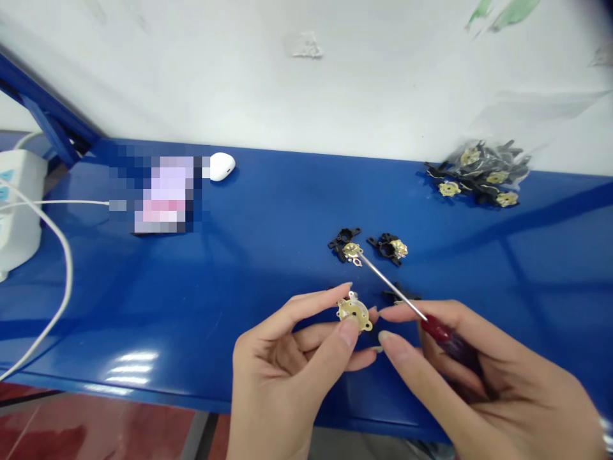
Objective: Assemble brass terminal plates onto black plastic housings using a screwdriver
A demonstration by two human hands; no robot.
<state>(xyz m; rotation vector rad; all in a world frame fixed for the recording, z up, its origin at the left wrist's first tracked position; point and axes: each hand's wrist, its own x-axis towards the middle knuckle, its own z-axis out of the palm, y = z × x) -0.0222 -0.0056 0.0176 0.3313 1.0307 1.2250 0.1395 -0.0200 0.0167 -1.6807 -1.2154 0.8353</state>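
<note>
I've got the left hand (290, 358) up from the bottom edge, thumb (330, 361) pressed in a pinch, index finger (306, 308) arched above it, other fingers bent beneath! And my right hand (524, 377) slants in from the lower right corner, thumb and index stretched leftward, the remaining fingers curled into a grip. Fingertips meet mid-view, just beside each other; whether they touch, I can't tell.
</note>
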